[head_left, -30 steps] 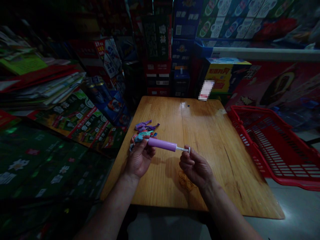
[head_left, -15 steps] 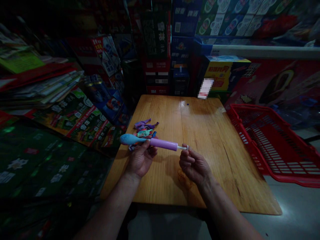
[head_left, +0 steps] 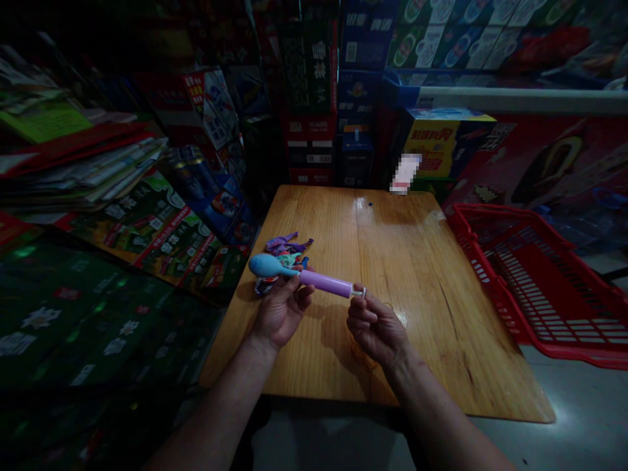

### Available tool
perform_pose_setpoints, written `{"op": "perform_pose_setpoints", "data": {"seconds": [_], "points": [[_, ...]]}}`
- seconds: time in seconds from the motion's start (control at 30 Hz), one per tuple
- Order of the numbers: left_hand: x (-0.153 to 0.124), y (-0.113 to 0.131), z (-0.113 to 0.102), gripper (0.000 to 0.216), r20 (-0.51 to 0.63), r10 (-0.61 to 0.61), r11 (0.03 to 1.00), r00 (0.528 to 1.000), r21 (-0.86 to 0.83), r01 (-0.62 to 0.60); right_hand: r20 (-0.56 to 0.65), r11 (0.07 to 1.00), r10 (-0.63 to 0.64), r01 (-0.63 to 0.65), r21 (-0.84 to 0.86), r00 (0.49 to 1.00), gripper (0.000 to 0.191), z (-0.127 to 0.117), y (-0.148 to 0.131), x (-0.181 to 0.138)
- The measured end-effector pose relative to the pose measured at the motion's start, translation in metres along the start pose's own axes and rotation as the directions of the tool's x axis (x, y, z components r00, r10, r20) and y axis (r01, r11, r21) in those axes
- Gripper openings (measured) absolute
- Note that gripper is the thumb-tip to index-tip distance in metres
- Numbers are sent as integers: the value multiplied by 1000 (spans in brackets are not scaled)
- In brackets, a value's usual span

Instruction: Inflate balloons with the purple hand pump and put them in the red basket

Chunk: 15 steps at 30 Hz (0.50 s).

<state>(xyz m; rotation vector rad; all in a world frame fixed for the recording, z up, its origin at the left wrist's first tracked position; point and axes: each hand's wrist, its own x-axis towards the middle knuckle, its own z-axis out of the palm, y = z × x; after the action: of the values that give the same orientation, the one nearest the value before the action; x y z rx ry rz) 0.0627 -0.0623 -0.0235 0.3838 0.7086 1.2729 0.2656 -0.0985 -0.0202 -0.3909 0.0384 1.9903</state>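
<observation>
A purple balloon pump [head_left: 326, 284] is held level above the wooden table [head_left: 402, 248]. On its left end sits a small, partly filled blue balloon [head_left: 266, 265]. My left hand [head_left: 280, 313] pinches the balloon's neck where it meets the pump. My right hand [head_left: 377, 326] grips the white plunger handle [head_left: 358, 293], and only a short length of rod shows outside the barrel. Behind my left hand lies a small pile of limp balloons [head_left: 287, 244] in purple, green and other colours, partly covered by the blue one.
An orange tangled heap [head_left: 362, 353] lies partly hidden under my right hand. To the right stands a red plastic basket [head_left: 544, 281]. Stacked green cartons [head_left: 98, 307] and a pile of papers [head_left: 93, 170] border the left side. Boxes [head_left: 314, 150] rise behind the table.
My right hand has pushed the plunger further into the barrel, leaving less rod showing. The pump and balloon have shifted slightly right, and the balloon looks rounder.
</observation>
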Motion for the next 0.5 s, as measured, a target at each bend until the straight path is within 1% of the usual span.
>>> {"op": "perform_pose_setpoints", "data": {"seconds": [0.1,0.23,0.3,0.4,0.5], "points": [[3,12,-1,25,-14,35,999,999,-7,-35,12,1000,-21,21,-16,1000,16,3,-11,-1],[2,20,-1,25,2,113,994,994,-4,-113,27,992,-124,124,-13,992,13,5,-24,-3],[-1,17,0,26,18,90,996,996,26,-90,11,991,-125,125,-49,992,12,5,-21,-2],[-5,7,0,29,37,18,998,999,67,-21,-12,990,-91,89,-114,996,14,3,-6,0],[-6,1,0,30,24,10,999,1000,44,-11,8,985,-78,78,-154,997,15,3,6,2]]}}
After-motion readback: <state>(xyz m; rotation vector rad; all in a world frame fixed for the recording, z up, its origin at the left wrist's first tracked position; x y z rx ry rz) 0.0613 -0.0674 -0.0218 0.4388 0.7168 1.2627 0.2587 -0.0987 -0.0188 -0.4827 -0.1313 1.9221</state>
